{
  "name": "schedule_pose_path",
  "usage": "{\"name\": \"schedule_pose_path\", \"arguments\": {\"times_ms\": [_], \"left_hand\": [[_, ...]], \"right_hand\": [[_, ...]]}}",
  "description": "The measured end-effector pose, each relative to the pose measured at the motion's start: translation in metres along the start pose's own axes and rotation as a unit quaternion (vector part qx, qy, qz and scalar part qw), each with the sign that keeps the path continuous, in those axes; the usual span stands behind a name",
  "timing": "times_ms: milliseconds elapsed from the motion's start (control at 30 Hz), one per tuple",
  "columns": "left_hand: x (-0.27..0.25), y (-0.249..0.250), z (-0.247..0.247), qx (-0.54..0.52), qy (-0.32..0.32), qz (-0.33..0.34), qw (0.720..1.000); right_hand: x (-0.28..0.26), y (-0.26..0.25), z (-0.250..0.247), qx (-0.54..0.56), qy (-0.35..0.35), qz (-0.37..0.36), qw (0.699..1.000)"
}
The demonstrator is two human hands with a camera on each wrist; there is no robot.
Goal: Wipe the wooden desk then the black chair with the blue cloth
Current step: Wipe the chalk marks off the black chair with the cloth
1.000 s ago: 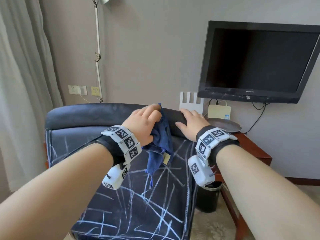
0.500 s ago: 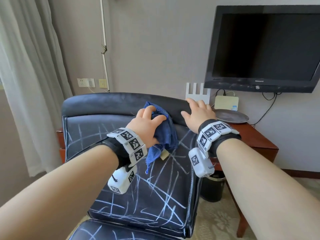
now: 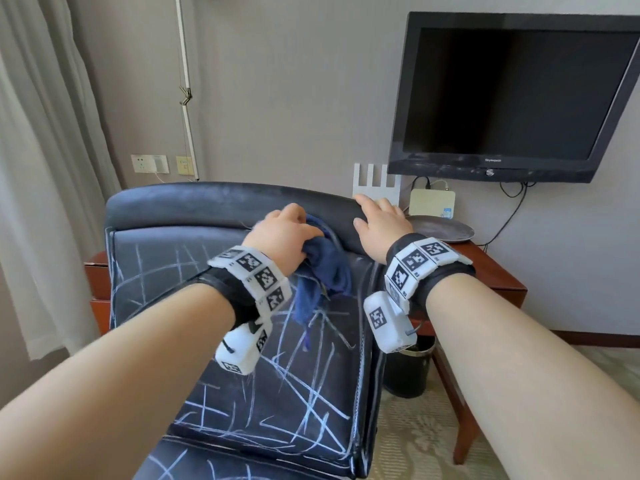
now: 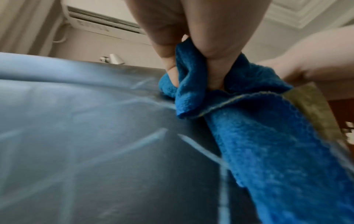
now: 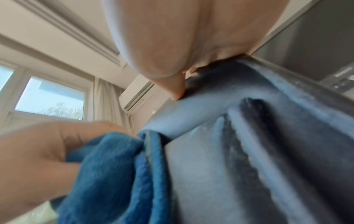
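The black chair (image 3: 242,375) stands in front of me, its backrest streaked with white chalk-like lines. My left hand (image 3: 284,233) grips the bunched blue cloth (image 3: 323,268) and presses it against the upper backrest, just below the top roll. In the left wrist view the fingers (image 4: 208,50) curl into the cloth (image 4: 268,136), whose tail hangs down. My right hand (image 3: 379,220) lies flat on the top edge of the chair, fingers straight; its thumb (image 5: 176,87) touches the chair (image 5: 249,151). The wooden desk (image 3: 498,271) stands behind the chair.
On the desk sit a dark plate (image 3: 443,230), a white router (image 3: 375,183) and a cream box (image 3: 433,202). A television (image 3: 512,98) hangs on the wall above. A black bin (image 3: 410,368) stands under the desk. A curtain (image 3: 41,168) hangs at left.
My left hand dropped with the cloth from the top roll onto the backrest, then slid back up toward the roll. The right hand stayed on the chair's top edge.
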State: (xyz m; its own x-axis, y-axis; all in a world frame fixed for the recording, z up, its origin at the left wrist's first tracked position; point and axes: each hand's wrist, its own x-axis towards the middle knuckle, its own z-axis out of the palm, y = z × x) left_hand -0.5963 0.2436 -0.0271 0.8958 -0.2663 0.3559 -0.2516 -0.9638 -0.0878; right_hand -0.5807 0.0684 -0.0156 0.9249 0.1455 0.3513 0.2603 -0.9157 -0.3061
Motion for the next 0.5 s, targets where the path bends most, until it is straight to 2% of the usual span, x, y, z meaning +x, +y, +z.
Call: {"name": "schedule_pose_path", "arguments": {"times_ms": [133, 233, 400, 500], "left_hand": [[0.001, -0.039, -0.003, 0.004, -0.006, -0.086, 0.996], [-0.002, -0.056, -0.006, 0.004, -0.018, -0.121, 0.992], [-0.005, -0.043, -0.009, -0.038, -0.010, -0.128, 0.991], [-0.005, -0.004, -0.005, -0.106, 0.021, -0.064, 0.992]], "right_hand": [[0.002, -0.002, 0.003, 0.008, 0.004, 0.002, 1.000], [0.003, -0.005, 0.004, 0.004, 0.007, 0.004, 1.000], [0.001, -0.002, 0.004, -0.013, 0.011, 0.021, 1.000], [-0.001, -0.001, 0.003, -0.008, 0.004, 0.022, 1.000]]}}
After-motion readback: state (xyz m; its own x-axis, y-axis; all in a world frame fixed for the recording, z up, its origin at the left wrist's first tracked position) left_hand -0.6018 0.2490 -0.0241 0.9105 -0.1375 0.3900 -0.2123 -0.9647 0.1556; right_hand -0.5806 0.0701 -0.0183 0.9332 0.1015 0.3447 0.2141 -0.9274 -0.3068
